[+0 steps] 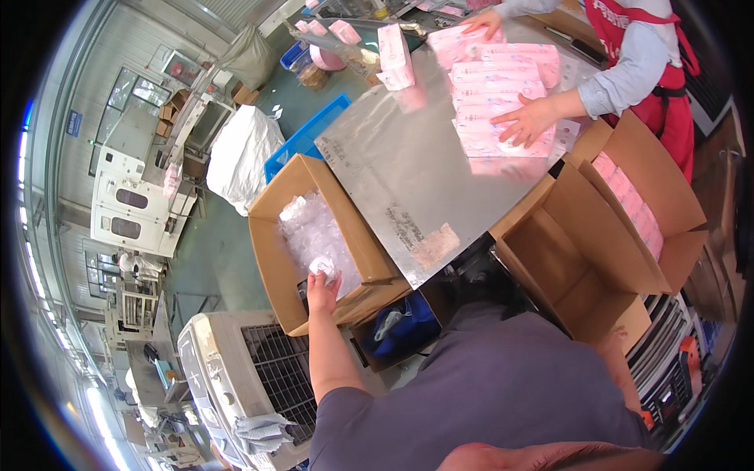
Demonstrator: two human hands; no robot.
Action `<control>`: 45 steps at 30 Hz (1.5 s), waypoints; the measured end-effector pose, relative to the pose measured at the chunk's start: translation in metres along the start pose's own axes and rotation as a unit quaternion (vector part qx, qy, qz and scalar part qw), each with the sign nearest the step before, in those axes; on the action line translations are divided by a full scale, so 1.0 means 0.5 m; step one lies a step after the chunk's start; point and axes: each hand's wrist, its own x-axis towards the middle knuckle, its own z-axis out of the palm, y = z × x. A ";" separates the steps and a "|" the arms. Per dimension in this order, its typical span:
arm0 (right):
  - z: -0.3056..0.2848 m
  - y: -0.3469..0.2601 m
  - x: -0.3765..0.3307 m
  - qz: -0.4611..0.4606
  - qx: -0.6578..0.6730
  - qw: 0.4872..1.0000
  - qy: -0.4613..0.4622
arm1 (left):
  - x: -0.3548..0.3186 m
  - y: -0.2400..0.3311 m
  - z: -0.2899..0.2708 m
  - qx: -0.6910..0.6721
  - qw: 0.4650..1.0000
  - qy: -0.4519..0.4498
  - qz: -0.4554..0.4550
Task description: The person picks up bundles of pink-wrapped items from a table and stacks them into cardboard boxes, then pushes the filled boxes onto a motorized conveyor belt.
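Left hand (pixel 322 292) reaches into cardboard box (pixel 271 259) of clear plastic bags (pixel 314 235), fingers closed on a crumpled bag (pixel 325 268). Right hand hidden, grip unknown. Empty carton (pixel 581 267) unfilled; co-worker stacks pink packs (pixel 495 102) on steel table (pixel 408 173).

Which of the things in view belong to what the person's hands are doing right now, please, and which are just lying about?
In hand:
- left hand, closed on a crumpled clear plastic bag
- cardboard box of clear plastic bags it reaches into

Lying about:
- metal table
- pink packs under a co-worker's hands
- empty open carton
- blue crate
- white sack

The right hand is out of view.
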 end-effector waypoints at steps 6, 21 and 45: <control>0.024 0.003 0.002 -0.009 0.107 0.994 -0.005 | -0.090 0.044 0.292 -0.095 0.976 -0.195 -0.007; -0.040 0.003 -0.093 0.062 0.106 0.992 0.019 | -0.309 -0.172 0.752 0.267 0.801 -0.535 0.025; -0.065 0.017 0.004 -0.071 -0.101 0.977 -0.173 | 0.301 0.018 0.455 0.564 0.667 -0.079 0.480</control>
